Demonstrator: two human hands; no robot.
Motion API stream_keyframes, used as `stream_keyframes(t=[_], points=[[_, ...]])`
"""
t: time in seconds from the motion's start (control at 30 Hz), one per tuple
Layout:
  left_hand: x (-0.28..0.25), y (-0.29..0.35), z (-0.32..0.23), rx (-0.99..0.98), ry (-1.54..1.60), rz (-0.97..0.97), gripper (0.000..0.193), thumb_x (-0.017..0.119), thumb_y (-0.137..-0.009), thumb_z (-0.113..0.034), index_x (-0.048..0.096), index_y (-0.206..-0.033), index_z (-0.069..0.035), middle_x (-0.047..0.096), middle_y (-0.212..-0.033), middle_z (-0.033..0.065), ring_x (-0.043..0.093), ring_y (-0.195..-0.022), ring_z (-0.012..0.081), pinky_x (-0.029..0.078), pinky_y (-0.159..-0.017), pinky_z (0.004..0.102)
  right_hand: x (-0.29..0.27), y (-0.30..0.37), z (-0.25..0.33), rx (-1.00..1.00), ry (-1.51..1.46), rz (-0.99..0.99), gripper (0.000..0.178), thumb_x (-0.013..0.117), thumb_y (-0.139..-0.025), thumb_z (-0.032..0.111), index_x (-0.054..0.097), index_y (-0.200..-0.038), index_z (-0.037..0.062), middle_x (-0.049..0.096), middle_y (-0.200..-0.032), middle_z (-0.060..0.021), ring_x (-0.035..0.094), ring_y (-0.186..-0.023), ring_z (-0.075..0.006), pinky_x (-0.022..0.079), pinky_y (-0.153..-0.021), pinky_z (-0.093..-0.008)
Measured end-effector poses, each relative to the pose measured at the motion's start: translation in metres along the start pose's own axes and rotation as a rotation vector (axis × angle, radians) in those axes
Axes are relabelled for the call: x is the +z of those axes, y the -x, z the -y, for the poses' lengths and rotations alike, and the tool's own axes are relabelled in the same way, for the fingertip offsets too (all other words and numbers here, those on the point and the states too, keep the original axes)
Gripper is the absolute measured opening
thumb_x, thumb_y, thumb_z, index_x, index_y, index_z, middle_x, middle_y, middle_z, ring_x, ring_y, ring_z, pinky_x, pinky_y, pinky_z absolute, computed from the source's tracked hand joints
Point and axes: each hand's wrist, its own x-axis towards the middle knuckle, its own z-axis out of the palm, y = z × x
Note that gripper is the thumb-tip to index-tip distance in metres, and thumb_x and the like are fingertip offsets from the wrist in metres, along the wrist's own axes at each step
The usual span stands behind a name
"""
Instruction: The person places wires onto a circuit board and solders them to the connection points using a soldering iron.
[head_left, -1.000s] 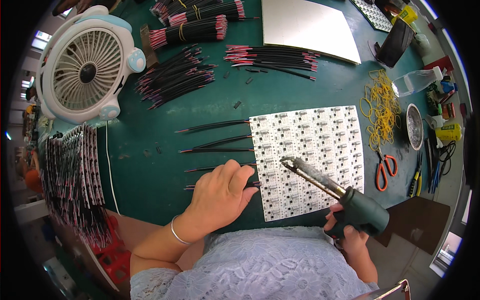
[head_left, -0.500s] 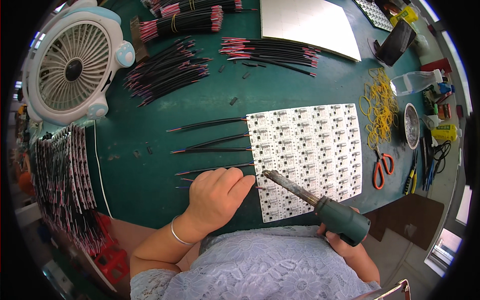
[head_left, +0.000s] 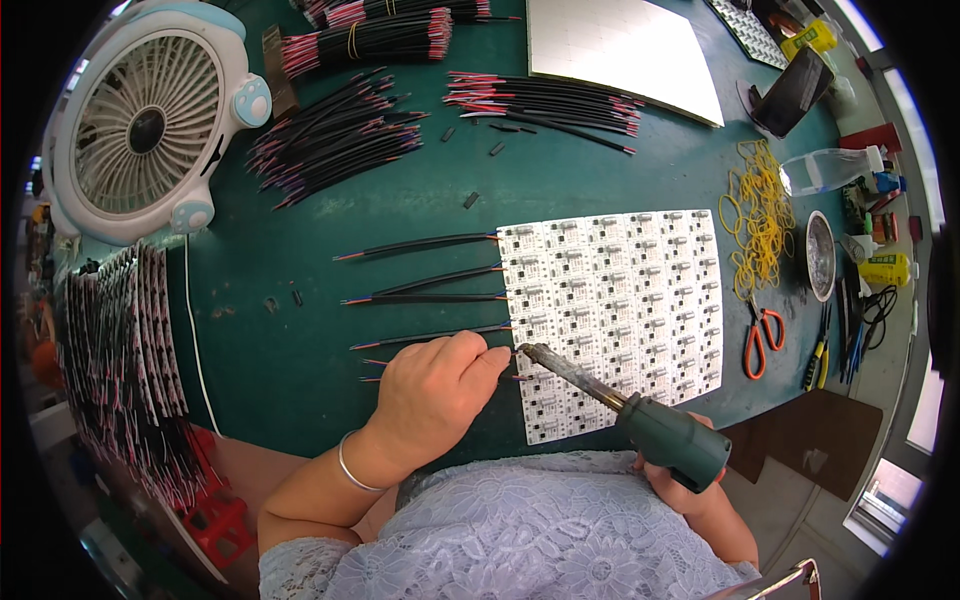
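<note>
A white panel of small circuit boards (head_left: 650,300) lies on the green table before me. Several black-sleeved wires (head_left: 430,299) stick out leftward from its left edge. My left hand (head_left: 430,392) is closed at that edge, thumb and forefinger pinching a wire whose end is mostly hidden by the fingers. Stripped wire tips (head_left: 371,379) show past the hand's left side. My right hand (head_left: 680,490) grips the green handle of a soldering iron (head_left: 670,438), seen partly behind it. The iron's dark tip is at the board's left edge, right beside my left fingertips.
A white fan (head_left: 147,130) stands at the far left, above hanging wired strips (head_left: 125,350). Wire bundles (head_left: 340,140) and a white panel (head_left: 625,55) lie at the back. To the right are yellow rubber bands (head_left: 757,215), orange-handled scissors (head_left: 763,345), a metal bowl (head_left: 820,255) and pliers (head_left: 820,355).
The soldering iron has shifted slightly left, bringing its tip from over the board to its left edge by my left fingertips. My left hand has barely moved.
</note>
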Motion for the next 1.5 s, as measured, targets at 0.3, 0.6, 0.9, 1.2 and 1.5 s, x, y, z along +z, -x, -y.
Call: stream_keyframes(t=[0.3,0.6,0.9,1.2,1.5], points=[[0.0,0.002,-0.005,-0.06,0.021,0.025,0.031,0.072,-0.062,0.002,0.066,-0.092,-0.003,0.056,-0.078,0.0061,0.059,-0.064,0.0216,0.048,-0.053,0.032,-0.002,0.006,-0.003,-0.07,0.037,-0.024,0.03,0.059,-0.086,0.017,0.058,-0.109,-0.0025,0.062,-0.089,-0.0095,0.062,-0.065,-0.0156,0.05,-0.062,-0.0293],[0.001,0.0,-0.005,-0.041,0.004,0.029,0.017,0.068,-0.073,-0.006,0.065,-0.09,-0.004,0.051,-0.076,0.0054,0.057,-0.063,0.0198,0.046,-0.052,0.0323,0.002,0.001,0.012,0.274,-0.69,-0.224,0.035,0.064,-0.086,0.021,0.061,-0.11,-0.0031,0.067,-0.095,-0.0116,0.064,-0.062,-0.0164,0.053,-0.058,-0.0298],[-0.007,-0.008,-0.005,0.068,-0.122,0.075,0.022,0.069,-0.068,-0.005,0.066,-0.09,-0.006,0.054,-0.078,0.0037,0.058,-0.065,0.0195,0.046,-0.054,0.0323,-0.001,-0.001,0.001,0.086,-0.378,-0.064,0.031,0.061,-0.089,0.019,0.057,-0.112,-0.0016,0.064,-0.094,-0.0117,0.062,-0.064,-0.0167,0.052,-0.058,-0.0297],[-0.016,-0.015,-0.007,0.106,-0.201,0.203,0.02,0.065,-0.072,-0.009,0.066,-0.092,-0.006,0.051,-0.078,0.0039,0.056,-0.064,0.0183,0.044,-0.054,0.0322,0.001,-0.006,0.003,0.045,-0.145,-0.021,0.023,0.058,-0.085,0.011,0.06,-0.103,-0.003,0.062,-0.081,-0.0086,0.061,-0.059,-0.0145,0.051,-0.056,-0.0277],[-0.02,-0.021,-0.01,0.122,-0.267,0.276,0.021,0.065,-0.071,-0.009,0.066,-0.092,-0.005,0.049,-0.076,0.0038,0.055,-0.064,0.0176,0.045,-0.054,0.0313,0.01,0.011,-0.011,0.245,-0.738,-0.187,0.052,0.063,-0.09,0.029,0.049,-0.13,-0.0014,0.061,-0.115,-0.0175,0.063,-0.07,-0.019,0.054,-0.063,-0.0302]])
